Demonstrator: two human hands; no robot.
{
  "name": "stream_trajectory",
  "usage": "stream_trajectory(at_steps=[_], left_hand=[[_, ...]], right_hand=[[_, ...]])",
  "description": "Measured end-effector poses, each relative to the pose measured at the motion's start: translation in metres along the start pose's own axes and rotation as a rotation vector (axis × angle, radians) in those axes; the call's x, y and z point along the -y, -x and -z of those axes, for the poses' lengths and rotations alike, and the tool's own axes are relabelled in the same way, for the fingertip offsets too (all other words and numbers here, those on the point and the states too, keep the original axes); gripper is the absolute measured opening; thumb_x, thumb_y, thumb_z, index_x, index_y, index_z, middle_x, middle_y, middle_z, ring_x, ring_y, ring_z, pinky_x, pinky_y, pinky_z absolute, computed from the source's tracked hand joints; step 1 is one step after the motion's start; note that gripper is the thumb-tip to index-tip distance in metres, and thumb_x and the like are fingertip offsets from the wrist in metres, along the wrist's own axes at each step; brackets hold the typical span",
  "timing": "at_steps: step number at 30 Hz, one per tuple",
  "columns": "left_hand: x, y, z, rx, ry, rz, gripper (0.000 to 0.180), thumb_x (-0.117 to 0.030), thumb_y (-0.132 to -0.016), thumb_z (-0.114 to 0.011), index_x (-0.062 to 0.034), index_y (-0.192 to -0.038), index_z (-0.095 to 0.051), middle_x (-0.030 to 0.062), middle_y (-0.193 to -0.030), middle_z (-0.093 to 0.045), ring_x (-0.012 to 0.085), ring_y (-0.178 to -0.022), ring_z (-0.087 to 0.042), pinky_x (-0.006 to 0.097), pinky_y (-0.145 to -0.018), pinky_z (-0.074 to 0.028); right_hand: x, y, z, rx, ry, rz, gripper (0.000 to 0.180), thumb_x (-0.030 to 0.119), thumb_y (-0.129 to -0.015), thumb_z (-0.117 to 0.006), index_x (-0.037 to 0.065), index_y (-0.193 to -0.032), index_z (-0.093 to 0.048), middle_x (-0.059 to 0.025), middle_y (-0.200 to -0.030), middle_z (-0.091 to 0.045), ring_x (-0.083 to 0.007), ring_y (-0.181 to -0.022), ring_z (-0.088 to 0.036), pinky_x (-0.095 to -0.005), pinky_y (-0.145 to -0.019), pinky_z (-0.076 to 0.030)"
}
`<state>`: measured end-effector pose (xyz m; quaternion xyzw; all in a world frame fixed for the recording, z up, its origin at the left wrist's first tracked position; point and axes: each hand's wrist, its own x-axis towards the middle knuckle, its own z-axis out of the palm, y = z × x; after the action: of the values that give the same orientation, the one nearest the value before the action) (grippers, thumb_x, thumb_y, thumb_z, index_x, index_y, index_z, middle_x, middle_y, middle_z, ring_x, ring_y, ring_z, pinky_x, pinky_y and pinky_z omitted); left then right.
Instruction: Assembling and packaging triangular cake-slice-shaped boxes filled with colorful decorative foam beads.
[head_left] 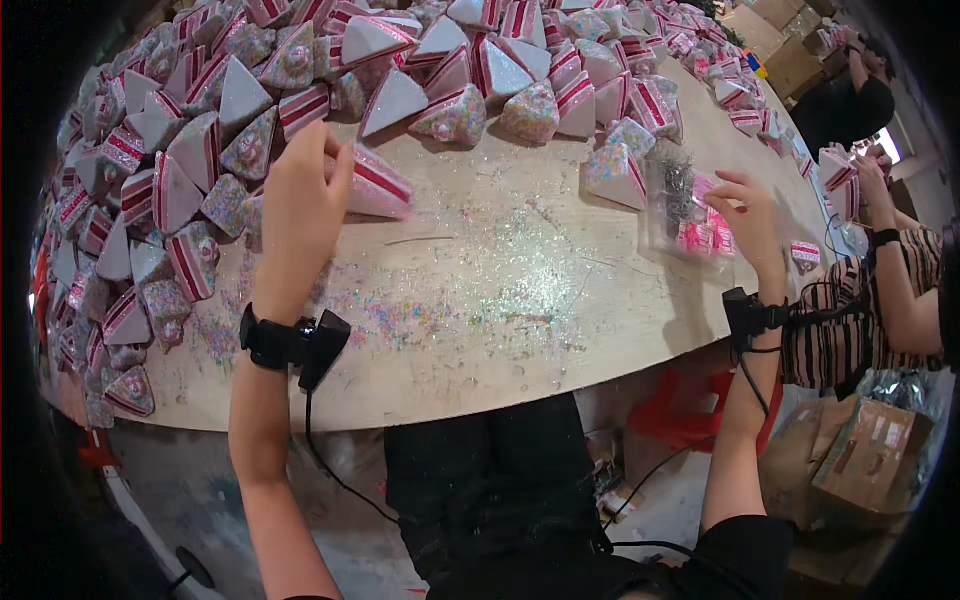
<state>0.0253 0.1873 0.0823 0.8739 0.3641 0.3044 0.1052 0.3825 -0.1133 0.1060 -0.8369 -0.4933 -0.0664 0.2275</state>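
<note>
my left hand point(300, 205) is left of centre in the upper half of the frame, seen from the back, fingers curled around the wide end of a wedge-shaped pink piece point(378, 183) with a red stripe along its side. i have it gripped, with the pointed end sticking out to the right; whether it rests on the wooden table point(500, 300) or is lifted i cannot tell. a black wrist strap point(290, 342) with a cable sits on that forearm.

my right hand point(750, 215) is at the right of the frame, fingers loosely spread and bent, reaching down onto a clear plastic bag point(685, 210) of small pink bits and thin dark pieces. my fingertips touch the bag's right edge; whether i pinch anything there i cannot tell. a second black strap point(752, 315) is on this wrist.

the wedge is pale pink with a glittery face, like the heap of wedges point(250, 90) that fills the upper left and top of the frame, some white-faced, some speckled with coloured sprinkles. loose glitter and sprinkles point(420, 318) dust the table in the middle. at the far right edge, another person in a striped top point(850, 320) works at the same table.
</note>
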Motion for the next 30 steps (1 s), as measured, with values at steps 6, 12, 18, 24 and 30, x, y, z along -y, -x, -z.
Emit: stream_trajectory(at_steps=[6, 12, 18, 24, 30], left_hand=[[-0.011, 0.014, -0.015, -0.050, 0.147, -0.254, 0.024, -0.017, -0.082, -0.068, -0.0015, -0.096, -0.057, 0.0163, -0.095, -0.056, 0.0313, -0.085, -0.056, 0.040, -0.074, -0.045], [-0.022, 0.029, -0.020, 0.319, 0.382, -0.160, 0.042, -0.017, -0.075, -0.072, -0.0046, -0.112, -0.056, 0.0154, -0.110, -0.052, 0.0343, -0.103, -0.051, 0.041, -0.087, -0.043], [-0.068, 0.057, -0.020, 0.346, 0.210, -0.888, 0.056, -0.037, -0.064, -0.076, -0.0113, -0.109, -0.058, 0.0102, -0.112, -0.048, 0.0313, -0.106, -0.046, 0.041, -0.092, -0.041], [-0.069, 0.055, -0.021, 0.366, 0.346, -0.887, 0.034, -0.025, -0.074, -0.074, -0.0119, -0.102, -0.061, 0.0050, -0.105, -0.054, 0.0275, -0.100, -0.051, 0.040, -0.087, -0.045], [-0.048, 0.049, -0.026, 0.119, 0.127, -0.808, 0.025, -0.013, -0.073, -0.072, -0.0116, -0.096, -0.063, 0.0032, -0.105, -0.057, 0.0261, -0.104, -0.054, 0.039, -0.087, -0.046]], right_hand=[[-0.005, 0.004, 0.005, -0.024, -0.072, -0.118, 0.015, 0.011, -0.084, -0.067, -0.001, -0.092, -0.070, -0.0067, -0.096, -0.068, -0.0137, -0.075, -0.063, -0.0268, -0.065, -0.048], [-0.004, 0.008, -0.007, -0.087, -0.186, -0.211, 0.016, 0.011, -0.091, -0.061, -0.005, -0.091, -0.064, -0.0070, -0.089, -0.067, -0.0088, -0.074, -0.060, -0.0243, -0.066, -0.048], [0.025, 0.010, -0.031, -0.229, -0.461, 0.000, 0.011, 0.009, -0.094, -0.054, -0.001, -0.090, -0.052, -0.0088, -0.092, -0.065, -0.0122, -0.079, -0.060, -0.0274, -0.069, -0.049], [0.013, 0.006, -0.030, -0.480, 0.081, 0.130, 0.011, 0.011, -0.095, -0.051, 0.000, -0.097, -0.054, -0.0139, -0.094, -0.064, -0.0261, -0.080, -0.061, -0.0336, -0.070, -0.048], [-0.023, 0.040, -0.030, 0.066, -0.044, -0.211, 0.017, 0.017, -0.096, -0.048, 0.000, -0.098, -0.052, -0.0168, -0.087, -0.061, -0.0299, -0.080, -0.061, -0.0400, -0.069, -0.046]])
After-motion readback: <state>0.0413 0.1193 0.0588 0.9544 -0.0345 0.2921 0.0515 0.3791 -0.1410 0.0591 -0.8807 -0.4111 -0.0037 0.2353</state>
